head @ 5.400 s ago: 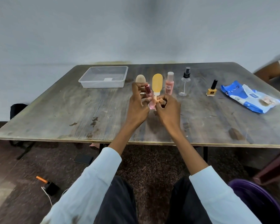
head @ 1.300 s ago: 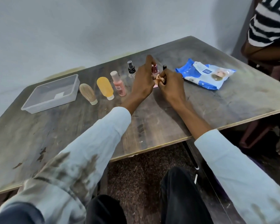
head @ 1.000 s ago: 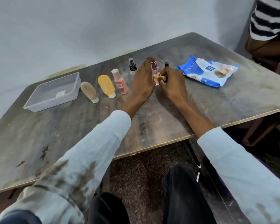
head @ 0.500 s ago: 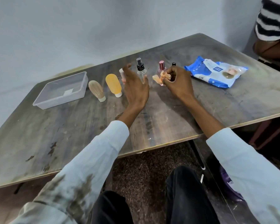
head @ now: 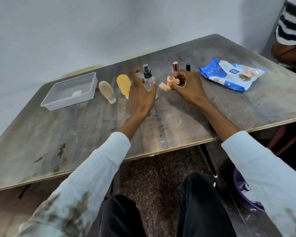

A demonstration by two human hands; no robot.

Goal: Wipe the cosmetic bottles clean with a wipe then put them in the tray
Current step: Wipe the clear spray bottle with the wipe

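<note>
My left hand (head: 140,98) curls round a clear spray bottle (head: 147,77) with a black pump, thumb on its right side, fingers on its left. My right hand (head: 190,88) pinches a crumpled peach wipe (head: 168,82) just right of that bottle. Behind my right hand stand a small pink-capped bottle (head: 175,66) and a black-capped one (head: 188,66), both partly hidden. A yellow tube (head: 123,82) and a beige tube (head: 107,90) lie left of my left hand. The clear plastic tray (head: 72,102) sits at the far left with no bottle in it.
A blue pack of wipes (head: 231,75) lies at the right on the worn wooden table (head: 92,130). A person in a striped shirt (head: 292,23) sits past the right corner. A purple bin (head: 243,194) stands on the floor by my right sleeve.
My left hand let go of the small pink-capped bottle, which now stands on the table, moved left and closed round the spray bottle. My right hand kept the wipe.
</note>
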